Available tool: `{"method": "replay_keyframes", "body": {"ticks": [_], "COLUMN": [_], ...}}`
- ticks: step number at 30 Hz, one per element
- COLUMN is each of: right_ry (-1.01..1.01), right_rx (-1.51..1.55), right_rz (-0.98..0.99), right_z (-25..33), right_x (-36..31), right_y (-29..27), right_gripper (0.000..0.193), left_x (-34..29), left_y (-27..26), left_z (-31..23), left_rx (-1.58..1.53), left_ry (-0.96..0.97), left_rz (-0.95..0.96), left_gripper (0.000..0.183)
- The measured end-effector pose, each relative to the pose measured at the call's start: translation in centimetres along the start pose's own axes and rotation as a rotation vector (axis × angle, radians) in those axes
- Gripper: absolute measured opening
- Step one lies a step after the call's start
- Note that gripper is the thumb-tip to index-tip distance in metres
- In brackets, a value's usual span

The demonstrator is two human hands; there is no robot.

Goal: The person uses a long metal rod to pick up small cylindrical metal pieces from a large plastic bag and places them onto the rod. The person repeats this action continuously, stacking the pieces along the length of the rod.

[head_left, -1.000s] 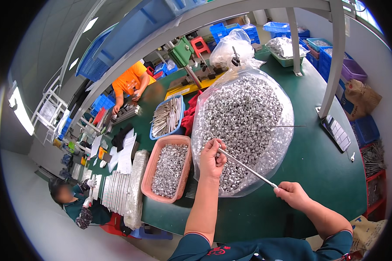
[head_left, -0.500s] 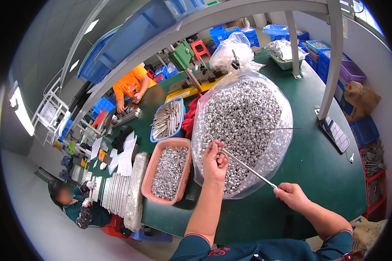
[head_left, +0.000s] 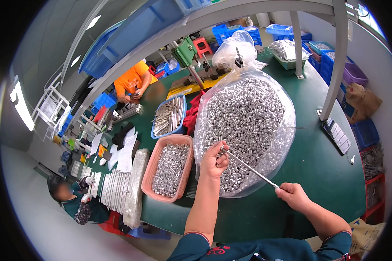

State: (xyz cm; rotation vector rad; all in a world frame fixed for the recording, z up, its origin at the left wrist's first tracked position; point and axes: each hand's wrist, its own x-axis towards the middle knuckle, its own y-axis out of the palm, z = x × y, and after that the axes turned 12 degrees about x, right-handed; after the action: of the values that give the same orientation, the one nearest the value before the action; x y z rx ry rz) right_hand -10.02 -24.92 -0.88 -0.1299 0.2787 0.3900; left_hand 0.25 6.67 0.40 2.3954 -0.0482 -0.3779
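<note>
Silver metal rod (head_left: pixel 251 168) is what you've got between your hands, slanting over the near side of the big bag. Your right hand (head_left: pixel 292 196) is gripping its lower end, thumb laid along it, and your left hand (head_left: pixel 215 160) has its fingers curled in with the tips pinching the upper end. Can't tell whether you've also got a small piece tucked in those left fingers, they're hiding it.

Right behind the rod is that clear plastic bag (head_left: pixel 201 126), open and heaped with little silver metal sleeves (head_left: pixel 244 111). Thin dark rod (head_left: pixel 289 127) pokes out sideways over its right side. Just left of the bag you've got a pink basket (head_left: pixel 151 169) of similar bits, with a blue tray (head_left: pixel 165 134) of thin rods behind it and a red cloth (head_left: pixel 191 117) squeezed in beside the tray.

Your phone (head_left: pixel 336 135) lies on the green table (head_left: pixel 322 187) over to the right, keys (head_left: pixel 352 159) near it. Farther left, two co-workers: one in an orange top (head_left: pixel 133 80), one wearing gloves (head_left: pixel 88 198) by a row of pale rods (head_left: pixel 115 189).
</note>
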Motion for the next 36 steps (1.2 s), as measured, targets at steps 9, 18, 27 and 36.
{"method": "replay_keyframes", "body": {"ticks": [9, 18, 27, 36], "right_ry": [0.324, 0.108, 0.252, 0.239], "right_rx": [0.483, 0.116, 0.383, 0.312], "right_rz": [0.247, 0.035, 0.13, 0.142], "right_z": [0.5, 1.1, 1.2, 1.2], "right_x": [0.1, -0.5, -0.2, -0.2], "right_y": [-1.1, 0.2, -0.3, -0.3], "right_gripper": [0.031, 0.032, 0.03, 0.031], "left_x": [-0.2, -0.1, 0.2, -0.1], "left_y": [-0.1, 1.2, 0.1, -0.6], "left_z": [-0.1, 1.6, 1.6, 0.4], "left_rx": [-0.19, 0.029, -0.09, -0.204], "left_ry": [-0.086, 0.075, 0.014, 0.031], "left_rz": [0.241, -0.112, 0.011, 0.104], "left_gripper": [0.012, 0.013, 0.024, 0.019]}}
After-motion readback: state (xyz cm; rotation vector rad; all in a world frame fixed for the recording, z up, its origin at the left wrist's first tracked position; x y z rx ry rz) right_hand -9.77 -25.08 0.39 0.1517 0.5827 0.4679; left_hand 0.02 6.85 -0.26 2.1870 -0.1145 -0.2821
